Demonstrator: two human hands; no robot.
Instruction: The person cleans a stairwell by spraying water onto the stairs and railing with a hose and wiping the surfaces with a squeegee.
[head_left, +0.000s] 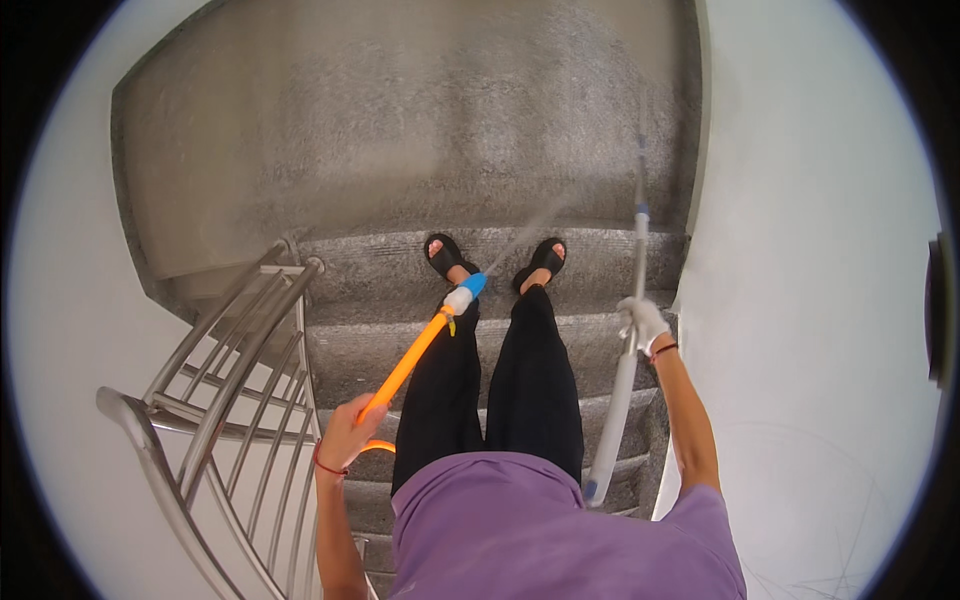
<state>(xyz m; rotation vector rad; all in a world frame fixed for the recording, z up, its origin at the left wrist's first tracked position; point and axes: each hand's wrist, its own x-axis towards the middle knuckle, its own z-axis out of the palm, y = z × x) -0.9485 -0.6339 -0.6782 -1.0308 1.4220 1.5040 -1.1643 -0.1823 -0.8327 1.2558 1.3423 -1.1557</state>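
Observation:
My bare left hand (351, 433) grips an orange hose (407, 366). A blue and white nozzle (472, 285) caps the hose's far end, and a thin jet of water (529, 232) leaves it toward the wet landing (480, 127). In a white glove, my right hand (643, 324) is closed around a long metal pole (640, 259) with a pale grip section (613, 427) running back past my hip. Beyond a blue collar, the pole's far end fades into blur on the landing by the right wall; what it carries cannot be made out.
I stand in black open-toed sandals (541, 264) on a speckled stone step (360, 262). More stairs (356, 499) lie below and behind my legs. A stainless steel railing (225, 375) runs on my left. A white wall (810, 262) rises close on my right.

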